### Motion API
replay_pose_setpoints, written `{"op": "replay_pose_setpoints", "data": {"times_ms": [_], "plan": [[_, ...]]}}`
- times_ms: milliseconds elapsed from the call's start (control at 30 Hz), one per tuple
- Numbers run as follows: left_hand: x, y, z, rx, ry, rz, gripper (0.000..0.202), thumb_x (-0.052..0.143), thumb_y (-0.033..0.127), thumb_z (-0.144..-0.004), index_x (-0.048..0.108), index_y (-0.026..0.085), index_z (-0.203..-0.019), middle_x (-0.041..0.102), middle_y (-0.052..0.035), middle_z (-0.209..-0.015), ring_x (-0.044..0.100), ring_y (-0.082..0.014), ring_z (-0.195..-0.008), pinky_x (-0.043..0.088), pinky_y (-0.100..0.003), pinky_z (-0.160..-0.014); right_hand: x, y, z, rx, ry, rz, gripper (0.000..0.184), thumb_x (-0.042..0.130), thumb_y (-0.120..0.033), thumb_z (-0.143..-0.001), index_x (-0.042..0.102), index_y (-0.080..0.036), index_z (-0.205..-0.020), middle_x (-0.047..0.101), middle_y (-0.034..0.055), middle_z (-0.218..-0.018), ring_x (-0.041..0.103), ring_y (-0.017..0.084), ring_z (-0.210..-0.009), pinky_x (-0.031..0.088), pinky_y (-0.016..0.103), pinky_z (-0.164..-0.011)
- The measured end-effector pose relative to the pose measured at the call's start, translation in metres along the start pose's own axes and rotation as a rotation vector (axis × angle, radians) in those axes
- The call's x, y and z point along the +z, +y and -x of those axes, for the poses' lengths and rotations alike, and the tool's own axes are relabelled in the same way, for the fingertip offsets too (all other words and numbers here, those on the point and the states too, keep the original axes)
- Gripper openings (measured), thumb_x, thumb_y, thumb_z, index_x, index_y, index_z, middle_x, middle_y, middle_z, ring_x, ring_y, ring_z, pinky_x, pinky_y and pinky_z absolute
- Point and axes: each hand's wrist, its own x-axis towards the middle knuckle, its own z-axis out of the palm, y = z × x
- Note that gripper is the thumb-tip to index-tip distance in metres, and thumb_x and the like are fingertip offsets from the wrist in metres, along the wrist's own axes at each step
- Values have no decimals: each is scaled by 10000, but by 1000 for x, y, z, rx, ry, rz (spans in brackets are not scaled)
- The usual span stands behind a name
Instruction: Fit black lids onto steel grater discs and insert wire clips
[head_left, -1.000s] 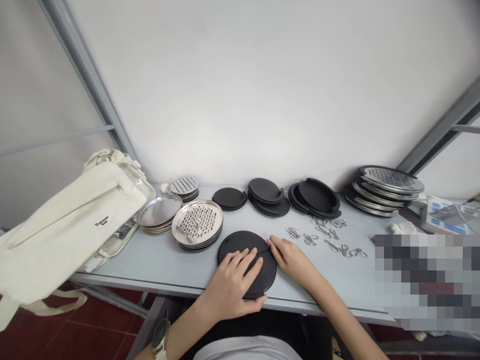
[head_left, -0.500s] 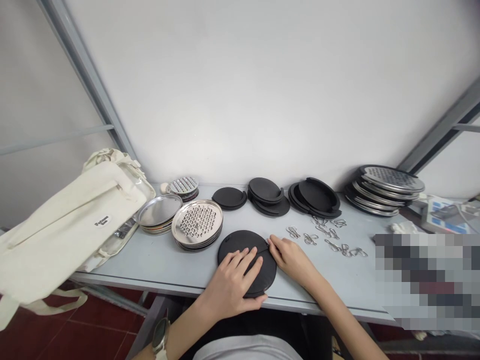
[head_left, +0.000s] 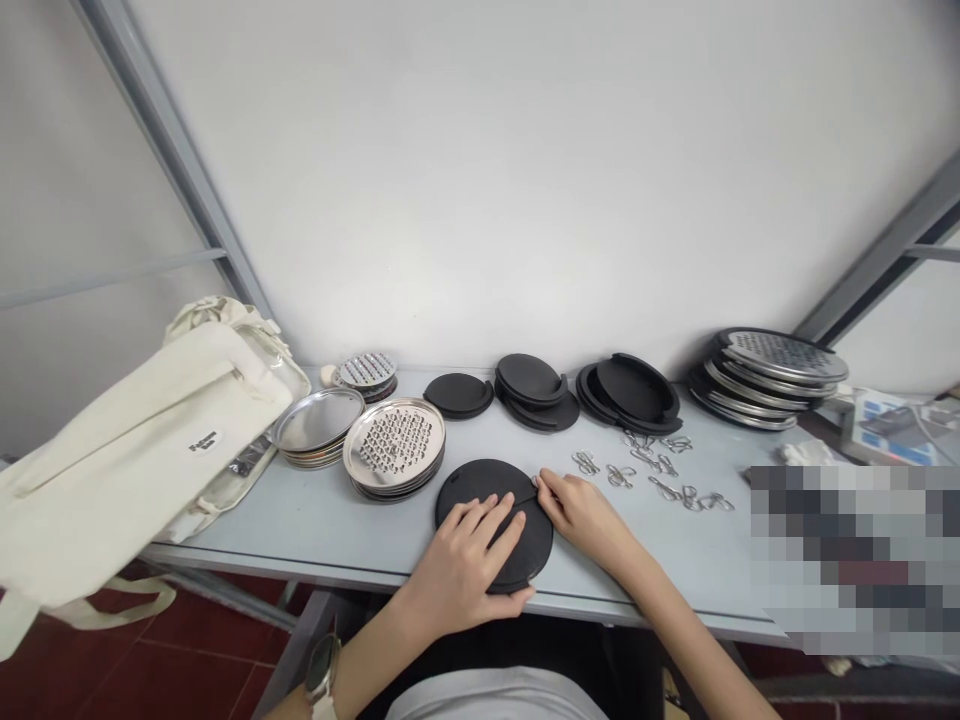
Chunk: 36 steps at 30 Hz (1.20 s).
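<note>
The left hand [head_left: 465, 565] lies flat on a round black disc [head_left: 480, 487], with its fingers spread apart. It presses down on the disc and does not grip it. A watch [head_left: 322, 672] sits on the left wrist. The right hand [head_left: 581, 520] is at the right edge of the disc. Its fingers are bent and close together, and their tips [head_left: 541, 481] touch the disc by a thin slit [head_left: 525, 493]. I cannot tell if they pinch the edge.

The disc lies flat near the front edge of the gray table [head_left: 247, 540], low in the middle of the picture. Three more piles of black discs stand behind it. The pile at the left [head_left: 458, 395] looks like one or two discs, the middle pile [head_left: 531, 380] looks like two or three, and I cannot count the right pile [head_left: 636, 390].

There are four stacks of round metal pieces. Three are graters with holes [head_left: 394, 445], [head_left: 367, 370] and [head_left: 784, 357], and one is a stack of smooth metal plates [head_left: 317, 420]. About a dozen small metal clips [head_left: 652, 470] lie to the right of the right hand. A white cloth bag [head_left: 135, 450] lies at the left.
</note>
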Motion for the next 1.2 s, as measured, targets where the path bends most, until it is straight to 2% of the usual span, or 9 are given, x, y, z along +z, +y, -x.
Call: {"op": "replay_pose_setpoints", "data": {"times_ms": [600, 833, 1200], "plan": [[0, 0, 0, 2, -33, 21, 646, 474, 522, -892, 414, 123, -1396, 414, -130, -1450, 451, -305, -1267, 367, -437, -1016, -3, -2, 0, 12, 0, 17, 267, 346, -247, -959, 518, -199, -760, 598, 37, -593, 578, 191, -549, 327, 256, -547], [0, -1, 0, 0, -12, 14, 652, 495, 525, -881, 423, 122, -1389, 420, -137, -1444, 459, -304, -1260, 377, -438, -1007, 0, -1, 2, 3, 34, 51, 295, 332, -244, -960, 522, -203, -738, 571, 26, -562, 560, 187, -530, 320, 257, -540], [-1, -1, -1, -5, -13, 55, 658, 526, 488, -857, 419, 119, -1392, 421, -141, -1442, 438, -303, -1282, 362, -441, -1032, 3, -1, 1, -8, 28, 8, 304, 260, -272, -1006, 485, -211, -811, 576, 27, -596, 590, 207, -568, 341, 266, -545]]}}
